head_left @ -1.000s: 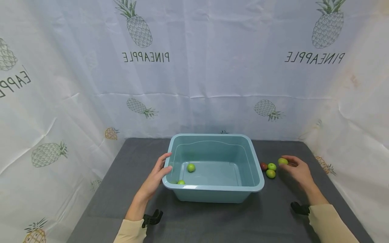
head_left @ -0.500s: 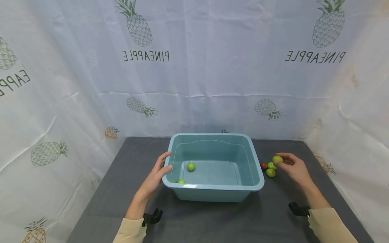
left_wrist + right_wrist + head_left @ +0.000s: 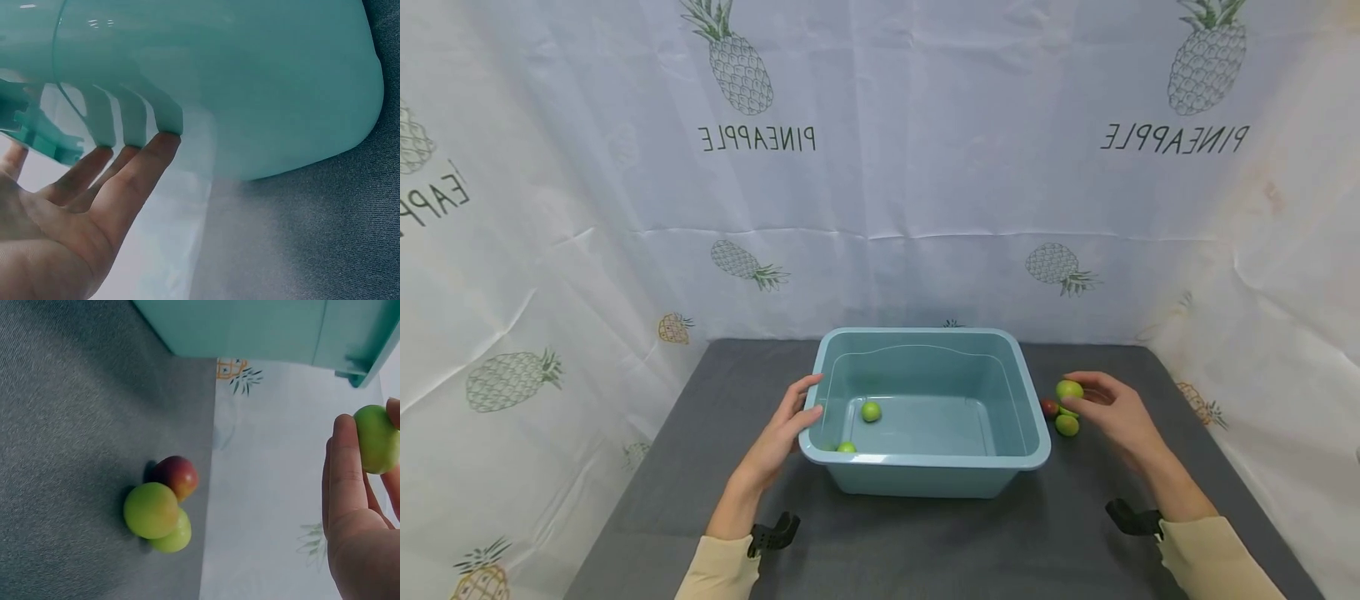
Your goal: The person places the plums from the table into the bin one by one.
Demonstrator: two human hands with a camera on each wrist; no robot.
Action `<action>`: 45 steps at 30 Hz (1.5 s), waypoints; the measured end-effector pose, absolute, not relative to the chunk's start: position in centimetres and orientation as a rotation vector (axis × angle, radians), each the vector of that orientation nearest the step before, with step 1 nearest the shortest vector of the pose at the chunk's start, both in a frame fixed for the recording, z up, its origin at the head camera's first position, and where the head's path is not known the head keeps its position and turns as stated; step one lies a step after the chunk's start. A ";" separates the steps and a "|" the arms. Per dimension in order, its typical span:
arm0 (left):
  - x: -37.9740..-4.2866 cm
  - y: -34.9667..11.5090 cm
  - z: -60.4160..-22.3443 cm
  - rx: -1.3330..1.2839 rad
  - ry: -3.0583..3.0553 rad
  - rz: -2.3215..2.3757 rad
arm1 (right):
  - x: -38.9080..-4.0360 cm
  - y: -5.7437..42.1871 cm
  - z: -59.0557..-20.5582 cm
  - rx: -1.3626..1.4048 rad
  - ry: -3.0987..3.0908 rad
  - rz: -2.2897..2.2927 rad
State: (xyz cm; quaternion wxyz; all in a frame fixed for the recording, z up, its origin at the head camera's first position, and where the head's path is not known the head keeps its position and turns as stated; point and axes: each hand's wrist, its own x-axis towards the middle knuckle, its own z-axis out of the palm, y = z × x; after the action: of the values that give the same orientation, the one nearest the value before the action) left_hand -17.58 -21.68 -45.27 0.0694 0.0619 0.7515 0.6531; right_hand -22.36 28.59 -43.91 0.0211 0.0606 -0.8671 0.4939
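In the head view my right hand (image 3: pixel 1118 414) holds a small round green fruit (image 3: pixel 1069 390) between thumb and fingers, raised above the dark table. The right wrist view shows this green fruit (image 3: pixel 376 439) pinched near the fingertips. Below it a red fruit (image 3: pixel 177 477), a green fruit (image 3: pixel 150 510) and another green fruit (image 3: pixel 172 534) lie clustered on the table. At the left end of a blue-green basin (image 3: pixel 925 463), my left hand (image 3: pixel 772 437) holds the rim. The left wrist view has its fingers (image 3: pixel 128 187) against the basin's outer wall.
Inside the basin lie two green fruits, one green fruit (image 3: pixel 871 412) on the floor and another green fruit (image 3: pixel 846 447) near the front left corner. A pale curtain (image 3: pixel 880 167) printed with pineapples hangs behind and beside the dark table (image 3: pixel 925 550).
My right hand has carried the green fruit leftward and slightly up, over the cluster beside the basin. The left hand and the basin have stayed put.
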 end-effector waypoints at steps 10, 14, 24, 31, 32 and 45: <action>-17.6 -21.8 -45.1 0.203 2.264 1.979 | -21.9 27.9 -42.9 0.263 -2.681 1.618; -17.7 -21.8 -45.3 0.204 2.276 1.974 | -21.8 27.5 -42.7 0.306 -2.656 1.648; -17.7 -21.7 -45.4 0.218 2.288 1.978 | -21.6 26.2 -40.7 0.392 -2.596 1.706; -17.6 -21.7 -45.4 0.232 2.283 1.980 | -21.6 24.8 -38.8 0.469 -2.573 1.700; -17.6 -21.8 -45.4 0.232 2.282 1.980 | -21.6 24.6 -38.5 0.480 -2.577 1.695; -17.4 -21.7 -45.3 0.245 2.286 1.980 | -21.7 21.8 -34.8 0.508 -2.638 1.669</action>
State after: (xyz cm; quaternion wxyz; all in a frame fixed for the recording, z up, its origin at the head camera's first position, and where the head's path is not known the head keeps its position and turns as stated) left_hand -17.42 -21.66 -45.27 0.0539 0.0807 0.7524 0.6515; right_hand -21.66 21.84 -34.77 -0.0105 0.1605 -0.8340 0.5278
